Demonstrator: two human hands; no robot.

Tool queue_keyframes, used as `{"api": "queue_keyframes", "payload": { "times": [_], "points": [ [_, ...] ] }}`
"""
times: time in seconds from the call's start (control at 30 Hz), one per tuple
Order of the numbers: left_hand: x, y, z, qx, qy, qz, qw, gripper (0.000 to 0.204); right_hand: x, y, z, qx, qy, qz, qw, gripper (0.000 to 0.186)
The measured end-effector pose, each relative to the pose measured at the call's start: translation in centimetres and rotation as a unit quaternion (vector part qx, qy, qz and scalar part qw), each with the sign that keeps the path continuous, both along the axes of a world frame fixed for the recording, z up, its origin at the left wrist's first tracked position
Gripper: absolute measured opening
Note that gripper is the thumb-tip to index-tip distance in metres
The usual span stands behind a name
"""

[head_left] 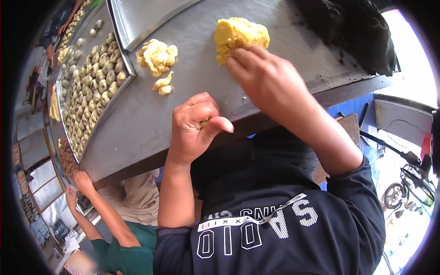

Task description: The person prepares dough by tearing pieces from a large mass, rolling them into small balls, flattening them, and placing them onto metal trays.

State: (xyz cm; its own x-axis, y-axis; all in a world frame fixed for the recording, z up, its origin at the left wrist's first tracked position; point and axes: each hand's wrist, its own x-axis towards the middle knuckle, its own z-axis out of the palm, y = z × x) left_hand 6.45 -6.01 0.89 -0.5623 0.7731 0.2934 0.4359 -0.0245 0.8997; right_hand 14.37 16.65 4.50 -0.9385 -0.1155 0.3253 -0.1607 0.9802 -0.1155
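Note:
My left hand (197, 123) is curled closed around a small pale piece of dough (202, 124), mostly hidden by the fingers, near the steel table's front edge. My right hand (261, 78) has its fingers together, pressed into the near side of a crumbly yellow lump (240, 31) on the steel table (192, 55). Left of that lump sit a pile of pale, glossy dough pieces (156, 57) and a few smaller bits (162, 87) below it.
A tray (129, 68) of round pastry balls is on the left, beside another metal tray (140, 18). A co-worker's hands (85, 182) are at brown crumbly material (68, 162). A dark plastic bag (348, 32) lies at back right; a bicycle (398, 188) stands beyond.

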Motion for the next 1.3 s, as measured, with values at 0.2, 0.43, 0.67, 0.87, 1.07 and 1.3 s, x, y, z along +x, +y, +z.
{"api": "queue_keyframes", "payload": {
  "times": [0.2,0.43,0.67,0.87,1.07,1.3],
  "points": [
    [0.4,-0.7,0.3,0.053,-0.079,0.07,0.993,0.05,0.6,1.9,0.7,-0.1,-0.054,0.026,0.993,0.019],
    [0.3,-1.6,0.0,0.06,-0.165,0.088,0.98,0.057,1.6,0.0,1.2,-0.055,0.006,0.01,0.998,0.02],
    [0.8,-1.5,1.6,-0.07,-0.063,0.156,0.983,0.021,-2.2,-2.8,-0.4,0.131,-0.009,-0.01,0.991,0.019],
    [0.4,-3.1,1.7,-0.114,0.127,0.137,0.976,0.036,1.4,-1.1,-0.3,-0.06,-0.031,0.095,0.993,0.014],
    [0.5,-2.9,0.7,-0.115,0.117,0.158,0.974,0.049,1.2,1.7,0.6,-0.129,0.084,0.032,0.988,0.006],
    [-1.9,-4.3,2.4,-0.16,0.022,0.037,0.986,0.075,-0.1,1.2,-0.9,-0.068,-0.012,0.016,0.997,0.01]
  ]
}}
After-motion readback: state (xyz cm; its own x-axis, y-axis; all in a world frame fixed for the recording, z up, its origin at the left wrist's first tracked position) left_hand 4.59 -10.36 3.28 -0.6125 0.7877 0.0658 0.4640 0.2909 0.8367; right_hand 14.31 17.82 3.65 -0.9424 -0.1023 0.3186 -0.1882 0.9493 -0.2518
